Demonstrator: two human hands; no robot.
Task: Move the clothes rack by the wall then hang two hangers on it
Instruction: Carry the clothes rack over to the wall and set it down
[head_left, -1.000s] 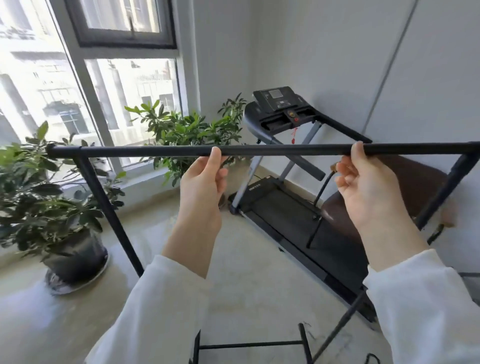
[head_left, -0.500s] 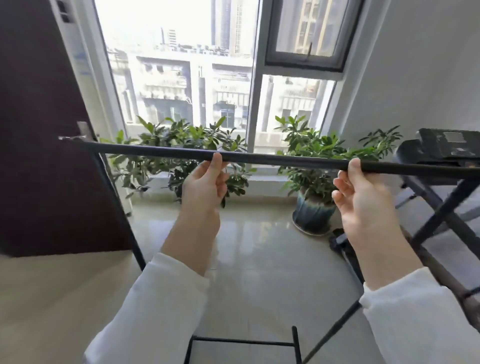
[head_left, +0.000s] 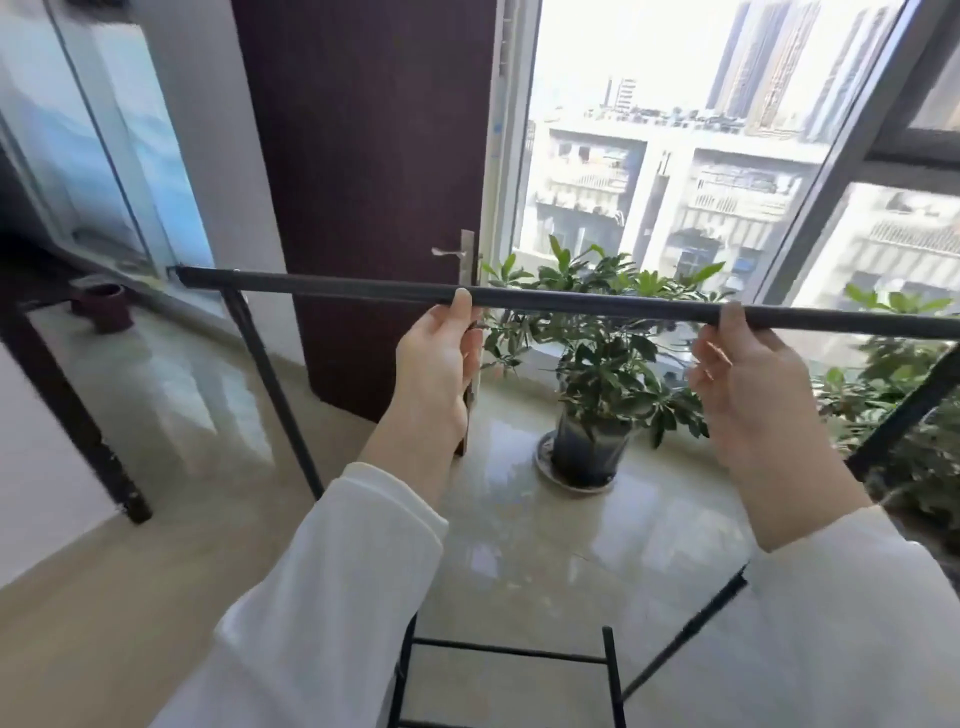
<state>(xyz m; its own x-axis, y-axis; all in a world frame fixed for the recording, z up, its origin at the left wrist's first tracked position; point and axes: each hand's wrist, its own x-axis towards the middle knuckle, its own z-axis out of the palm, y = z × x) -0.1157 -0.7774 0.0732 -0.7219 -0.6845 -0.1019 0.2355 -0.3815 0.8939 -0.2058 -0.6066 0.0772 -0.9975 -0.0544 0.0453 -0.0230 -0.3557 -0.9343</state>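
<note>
The black metal clothes rack (head_left: 597, 305) spans the view at chest height, its top bar running from upper left to the right edge. My left hand (head_left: 436, 364) grips the bar near its middle, thumb on top. About an arm's width to the right, my right hand (head_left: 748, 379) holds the same bar. Slanted legs drop from both ends and a lower crossbar (head_left: 506, 649) shows near my feet. No hangers are in view.
A dark brown door (head_left: 374, 156) with a metal handle stands open ahead. A potted plant (head_left: 597, 395) sits on the glossy floor by the large window, with more foliage at the right. A dark table leg (head_left: 67, 415) and a small pot stand at the left.
The view has swung left: the treadmill and grey wall have left the frame, and the door, glass partition and table have come in. Both hands keep their grip on the rack's bar.
</note>
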